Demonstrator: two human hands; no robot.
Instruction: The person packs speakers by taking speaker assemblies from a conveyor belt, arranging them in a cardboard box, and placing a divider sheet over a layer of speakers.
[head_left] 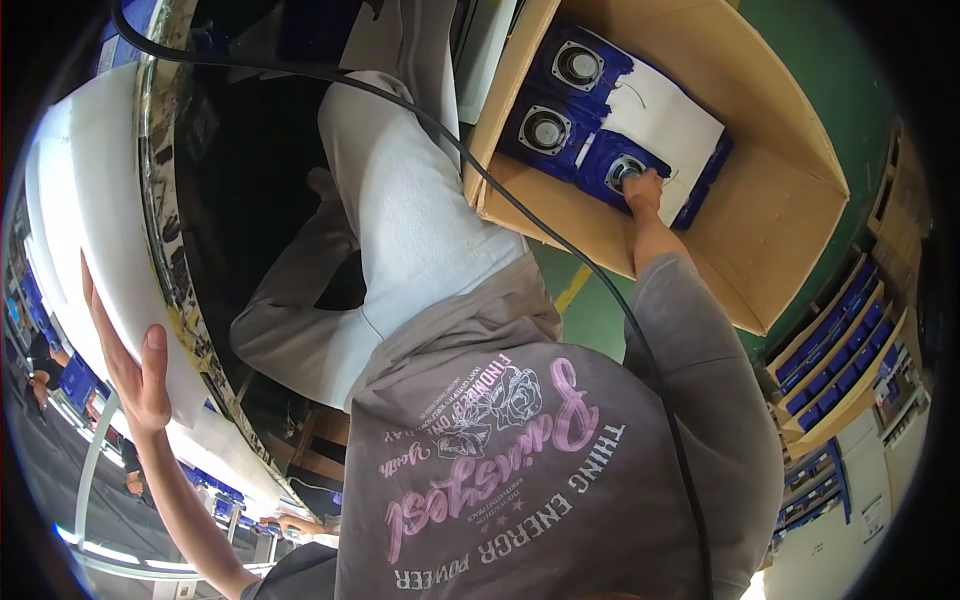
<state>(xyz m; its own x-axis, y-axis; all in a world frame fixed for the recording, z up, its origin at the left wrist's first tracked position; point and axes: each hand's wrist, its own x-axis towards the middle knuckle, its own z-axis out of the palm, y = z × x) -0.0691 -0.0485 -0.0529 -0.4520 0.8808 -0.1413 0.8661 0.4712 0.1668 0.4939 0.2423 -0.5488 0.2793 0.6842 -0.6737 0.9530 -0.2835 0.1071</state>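
- Speaker sits in blue padding inside the carton, right.
- Right fingers grasp it; left fingers lie extended, ungripping, at the desk.
- Tilted pulling could snag its wire.

Worn-edged bench; black cable hangs loose across the foreground, well apart from the shelving. Green floor with a yellow stripe. Open carton of blue trays on the far right, blue-and-white shelf unit just below it in view, pale cabinet beside that. Brown slatted piece under the bench's near end. Co-worker's hand past the bench's near corner, holding something too small to tell. Pale metal frame beyond the bench's outer edge, bright light tubes near it.
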